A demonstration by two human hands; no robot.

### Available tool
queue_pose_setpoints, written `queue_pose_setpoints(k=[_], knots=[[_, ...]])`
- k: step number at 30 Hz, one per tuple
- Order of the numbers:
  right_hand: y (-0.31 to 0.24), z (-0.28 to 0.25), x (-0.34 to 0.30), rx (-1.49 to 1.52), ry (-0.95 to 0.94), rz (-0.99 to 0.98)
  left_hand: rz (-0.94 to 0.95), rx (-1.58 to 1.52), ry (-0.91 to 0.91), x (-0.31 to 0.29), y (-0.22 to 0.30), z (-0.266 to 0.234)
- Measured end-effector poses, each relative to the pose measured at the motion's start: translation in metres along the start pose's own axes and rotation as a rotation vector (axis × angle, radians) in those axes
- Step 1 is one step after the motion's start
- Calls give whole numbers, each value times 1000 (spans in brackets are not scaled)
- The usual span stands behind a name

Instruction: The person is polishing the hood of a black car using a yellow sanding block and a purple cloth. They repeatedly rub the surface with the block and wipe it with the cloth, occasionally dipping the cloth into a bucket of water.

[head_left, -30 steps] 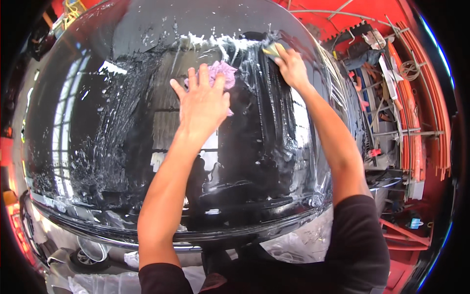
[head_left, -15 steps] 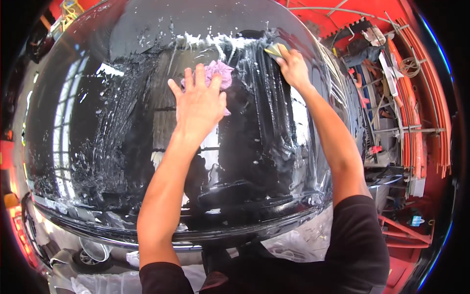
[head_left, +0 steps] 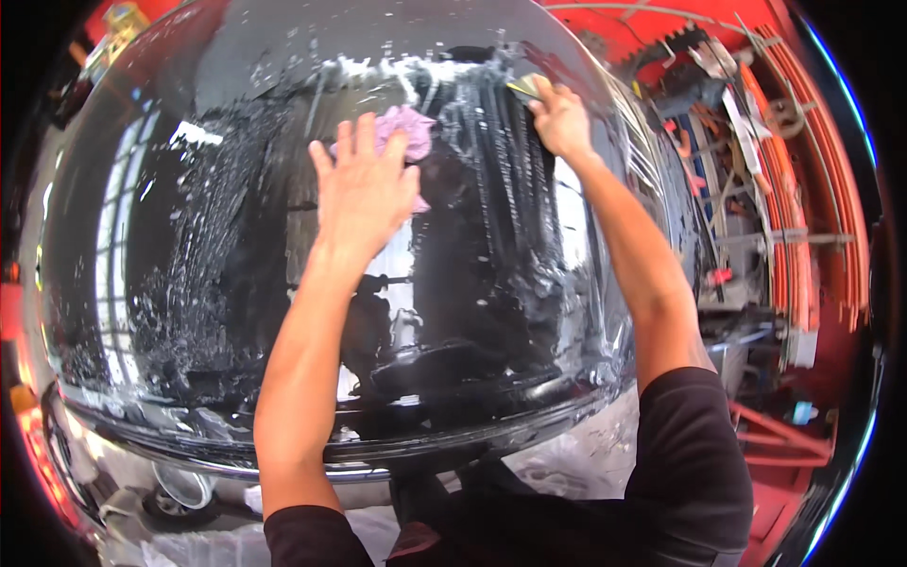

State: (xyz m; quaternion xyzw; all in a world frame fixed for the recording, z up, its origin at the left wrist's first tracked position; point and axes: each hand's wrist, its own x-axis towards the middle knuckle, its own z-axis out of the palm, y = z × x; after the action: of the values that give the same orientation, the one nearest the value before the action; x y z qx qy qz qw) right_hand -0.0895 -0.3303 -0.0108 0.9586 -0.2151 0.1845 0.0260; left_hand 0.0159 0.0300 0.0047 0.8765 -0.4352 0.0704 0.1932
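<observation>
A glossy black car panel [head_left: 472, 326] fills the middle, wet and streaked with greyish-white suds. My left hand [head_left: 364, 184] lies flat on it with fingers spread, partly over a crumpled pink cloth [head_left: 406, 130]. The cloth shows past the fingertips and beside the thumb side; the rest is under the hand. Farther off to the right, my right hand [head_left: 563, 119] grips a small grey-and-yellow pad [head_left: 526, 88] against the panel. Its exact kind is hidden by the fingers. White foam [head_left: 406, 69] lies in a band across the panel's far part.
Orange-red bars [head_left: 836, 189] and metal parts stand along the right side. A red metal frame [head_left: 784, 439] sits at the lower right. Below the panel's near edge, a wheel [head_left: 170, 501] and clear plastic sheeting [head_left: 213, 546] show at the lower left.
The whole view has shifted slightly, so the panel and cloth appear a little up and left. My left hand has slid slightly leftward on the cloth; the right keeps its grip on the pad.
</observation>
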Motion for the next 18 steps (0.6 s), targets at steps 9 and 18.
queue_pose_setpoints(k=[9, 18], knots=[[-16, -82, -214, 221, -109, -309, -72, 71, -18, -9, -8, -1], [10, 2, -78, 117, 75, -120, -62, 37, -10, -8, -19, 1]])
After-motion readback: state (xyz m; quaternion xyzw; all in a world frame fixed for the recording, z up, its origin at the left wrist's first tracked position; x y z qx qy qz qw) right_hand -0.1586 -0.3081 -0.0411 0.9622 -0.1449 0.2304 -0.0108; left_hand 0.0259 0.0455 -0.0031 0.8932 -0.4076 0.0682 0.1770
